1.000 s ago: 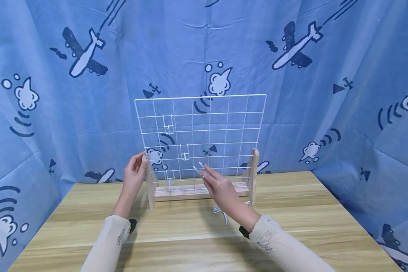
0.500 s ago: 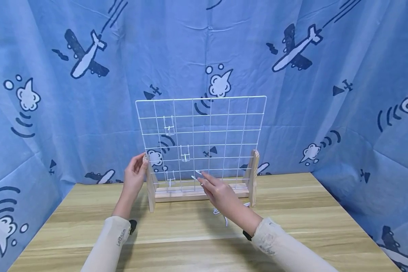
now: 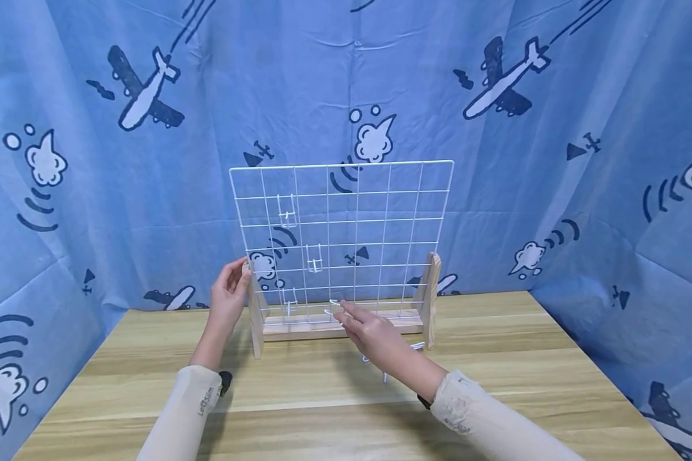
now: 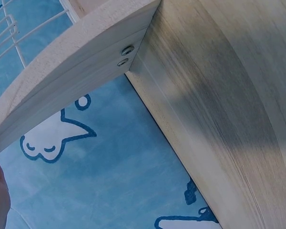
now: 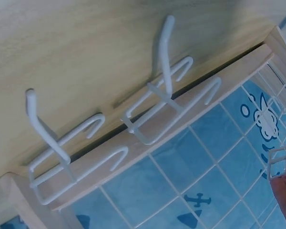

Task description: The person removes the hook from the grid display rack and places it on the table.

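Note:
A white wire grid panel (image 3: 341, 165) stands upright in a wooden stand (image 3: 305, 331). At the left, my left hand (image 3: 229, 288) grips the top of the stand's side post; only a bit of that hand shows in the left wrist view. In front of the grid's lower middle, my right hand (image 3: 375, 330) pinches a white wire hook (image 5: 279, 162) between thumb and fingers. Its two prongs point toward the grid wires; whether they touch, I cannot tell. On the left part of the grid hang an upper hook (image 3: 287, 218), a middle hook (image 3: 314, 264) and a lower hook (image 3: 290, 306).
Two loose white hooks lie on the table in the right wrist view, one hook (image 5: 165, 57) beside another hook (image 5: 33, 109). In the head view they are partly behind my right forearm. A blue curtain (image 3: 207, 141) surrounds the wooden table (image 3: 300, 397).
My right hand has moved down along the grid with the pinched hook, from mid-height to near the bottom wires. The left hand stays on the post.

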A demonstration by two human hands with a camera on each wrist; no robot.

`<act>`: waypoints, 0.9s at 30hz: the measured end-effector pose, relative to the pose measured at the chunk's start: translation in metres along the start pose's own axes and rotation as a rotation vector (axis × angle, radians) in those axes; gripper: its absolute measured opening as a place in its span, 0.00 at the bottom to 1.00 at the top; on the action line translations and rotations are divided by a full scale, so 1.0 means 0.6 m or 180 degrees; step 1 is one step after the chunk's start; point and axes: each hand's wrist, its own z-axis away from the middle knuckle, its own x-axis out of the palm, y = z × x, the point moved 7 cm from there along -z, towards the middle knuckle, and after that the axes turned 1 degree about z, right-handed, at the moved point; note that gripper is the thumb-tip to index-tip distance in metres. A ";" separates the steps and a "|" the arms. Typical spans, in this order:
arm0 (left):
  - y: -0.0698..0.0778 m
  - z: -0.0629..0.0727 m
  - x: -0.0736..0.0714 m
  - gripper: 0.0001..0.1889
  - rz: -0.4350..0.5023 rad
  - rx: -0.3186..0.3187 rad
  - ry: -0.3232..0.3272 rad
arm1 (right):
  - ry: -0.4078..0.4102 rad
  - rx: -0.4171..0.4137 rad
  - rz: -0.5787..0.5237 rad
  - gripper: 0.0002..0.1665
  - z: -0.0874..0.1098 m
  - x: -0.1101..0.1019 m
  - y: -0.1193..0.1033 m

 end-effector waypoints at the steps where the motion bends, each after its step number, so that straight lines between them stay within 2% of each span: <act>1: 0.000 -0.001 0.000 0.21 -0.0002 0.0010 0.0006 | -0.0049 -0.0007 0.0011 0.21 0.002 0.002 0.000; 7: -0.001 -0.001 0.000 0.21 0.0008 0.0036 0.0003 | -0.0330 -0.0065 0.0116 0.23 0.012 0.011 -0.005; 15: 0.004 0.004 0.000 0.21 0.0011 0.0025 -0.0034 | -0.0430 -0.0153 0.0262 0.21 0.020 0.018 -0.011; 20: 0.004 0.003 0.000 0.21 0.0022 -0.0016 -0.0026 | -0.0488 -0.0195 0.0237 0.19 0.025 0.025 -0.011; 27: 0.001 0.000 0.000 0.21 -0.0005 -0.0067 0.0009 | -0.0621 -0.0370 0.0355 0.20 0.034 0.038 -0.015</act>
